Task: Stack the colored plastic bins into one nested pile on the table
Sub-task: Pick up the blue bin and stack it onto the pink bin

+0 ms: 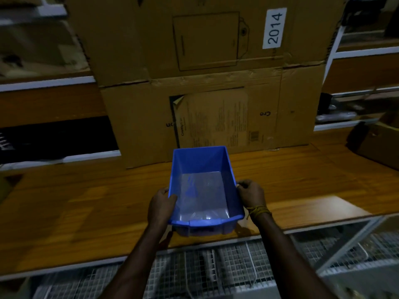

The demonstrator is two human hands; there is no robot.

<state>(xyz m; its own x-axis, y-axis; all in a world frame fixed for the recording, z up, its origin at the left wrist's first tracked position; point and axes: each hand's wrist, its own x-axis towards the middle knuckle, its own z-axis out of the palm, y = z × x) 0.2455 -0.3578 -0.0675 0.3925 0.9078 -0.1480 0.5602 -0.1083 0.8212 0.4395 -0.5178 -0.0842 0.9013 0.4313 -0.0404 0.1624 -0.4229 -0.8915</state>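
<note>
Fingers of both hands curl over the long rims of one blue rectangular plastic bin point(201, 186): the left hand point(161, 205) grasps the left rim with its thumb inside the wall, and the right hand point(251, 192) pinches the right rim from outside, a bundle of yellowish thread point(258, 211) wound round its wrist. Only this single bin is in sight; it sits near the front edge of the brown wood-grain table point(86, 203), its near end slightly overhanging the edge. Its walls are smooth and taper down to a pale, glossy, scuffed floor, and the near end has a moulded lip with a recessed grip slot below. Behind it, at the far side of the table, two large corrugated cardboard boxes are stacked one on the other. The lower cardboard box point(138, 126) carries a peeling printed sheet point(213, 121) whose small text is too blurred to read; beside it the letters "Cro" appear upside down. The upper cardboard box point(133, 39) has a printed outline drawing and one white label point(274, 28) reading "2014", turned sideways. Far left and far right, white-edged shelves point(364, 53) hold dim, blurred items. Below the near table edge lies white wire-mesh grating point(194, 275).
</note>
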